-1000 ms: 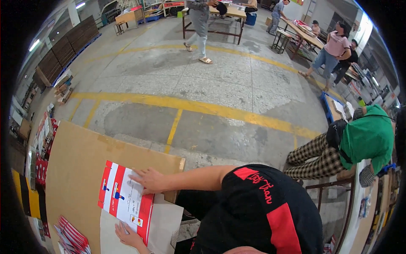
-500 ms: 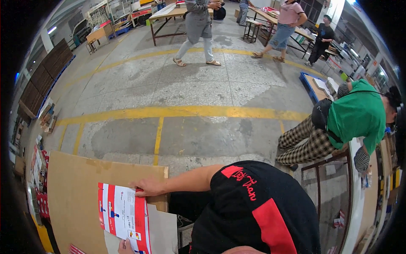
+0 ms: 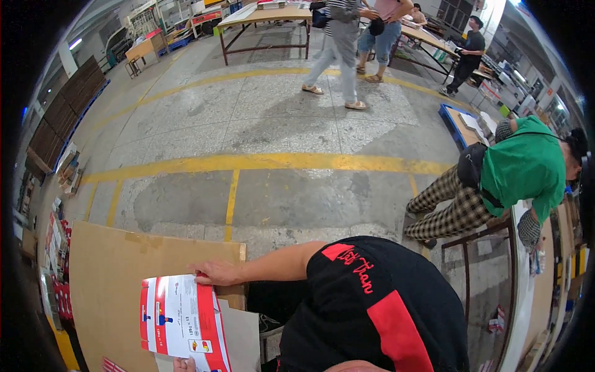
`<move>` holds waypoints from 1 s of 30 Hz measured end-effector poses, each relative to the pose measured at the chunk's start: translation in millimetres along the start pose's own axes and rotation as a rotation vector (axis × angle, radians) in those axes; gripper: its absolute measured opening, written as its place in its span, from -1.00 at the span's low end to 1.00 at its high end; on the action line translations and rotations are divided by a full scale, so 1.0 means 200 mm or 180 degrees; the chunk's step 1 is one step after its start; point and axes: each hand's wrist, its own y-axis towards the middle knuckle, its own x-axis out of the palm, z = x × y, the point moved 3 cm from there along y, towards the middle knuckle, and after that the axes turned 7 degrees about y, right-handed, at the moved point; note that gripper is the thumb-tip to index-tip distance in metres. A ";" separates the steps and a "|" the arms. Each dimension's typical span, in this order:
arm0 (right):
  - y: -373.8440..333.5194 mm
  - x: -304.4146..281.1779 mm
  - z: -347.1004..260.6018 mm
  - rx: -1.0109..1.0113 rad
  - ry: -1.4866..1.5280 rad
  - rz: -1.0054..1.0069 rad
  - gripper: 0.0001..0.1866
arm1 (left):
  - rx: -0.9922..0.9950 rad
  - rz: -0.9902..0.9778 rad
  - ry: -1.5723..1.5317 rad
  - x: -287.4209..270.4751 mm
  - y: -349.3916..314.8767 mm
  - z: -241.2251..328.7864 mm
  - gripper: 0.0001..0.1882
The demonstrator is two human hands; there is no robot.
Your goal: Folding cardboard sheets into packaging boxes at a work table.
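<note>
By the right edge of the table (image 3: 118,266), the right hand (image 3: 215,273) has bent fingers at the far corner of a red and white card (image 3: 176,310). The left hand (image 3: 185,364) is at the card's near edge, partly cut off. I can't tell if the 2 hands pinch it. 1 gray sheet (image 3: 240,338) sticks out underneath.
</note>
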 end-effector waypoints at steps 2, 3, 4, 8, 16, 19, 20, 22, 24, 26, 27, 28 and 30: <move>-0.01 -0.02 -0.03 -0.0001 0.0058 0.0009 -0.47 | 0.0025 0.0076 -0.0157 0.00 -0.03 0.04 -0.62; -0.01 -0.02 -0.02 0.0017 0.0101 0.0061 -0.48 | -0.0068 -0.0075 0.0091 -0.01 -0.02 0.04 -0.59; -0.01 -0.02 -0.02 0.0009 0.0102 0.0046 -0.48 | -0.0164 -0.0227 0.0338 -0.01 -0.02 0.03 -0.56; -0.02 0.00 -0.02 0.0008 0.0138 0.0113 -0.48 | 0.0124 -0.0044 -0.0104 0.04 -0.07 -0.01 -0.54; -0.05 -0.07 0.01 -0.0076 0.0558 0.0286 -0.26 | 0.0769 0.0440 -0.0583 0.19 -0.08 -0.01 -0.67; -0.03 -0.12 0.02 0.0779 0.2437 0.0300 -0.14 | 0.0903 0.0607 -0.0829 0.29 -0.10 0.08 -0.61; -0.04 -0.10 0.01 0.1147 0.2926 -0.0119 -0.04 | 0.0993 0.0715 -0.0698 0.28 -0.09 0.05 -0.61; -0.07 -0.02 -0.21 0.0950 0.2749 -0.0691 -0.08 | 0.0977 0.1072 -0.0725 0.22 -0.08 -0.10 -0.60; -0.14 0.04 -0.28 0.0549 0.2717 -0.1221 -0.12 | 0.0763 0.1550 -0.0966 0.27 -0.10 0.02 -0.69; -0.23 0.19 -0.33 0.0229 0.2899 -0.1676 -0.18 | 0.1396 0.2590 -0.0558 0.29 -0.01 -0.12 -0.82; -0.26 0.25 -0.37 0.0033 0.2929 -0.1843 -0.22 | 0.1361 0.2799 -0.0200 0.29 0.01 -0.14 -0.81; -0.29 0.29 -0.38 0.0205 0.2725 -0.1788 -0.29 | 0.1083 0.2703 -0.0768 0.32 0.00 -0.07 -0.82; -0.30 0.35 -0.46 0.0438 0.2610 -0.1622 -0.43 | 0.1832 0.2928 -0.1485 0.30 -0.03 0.12 -0.76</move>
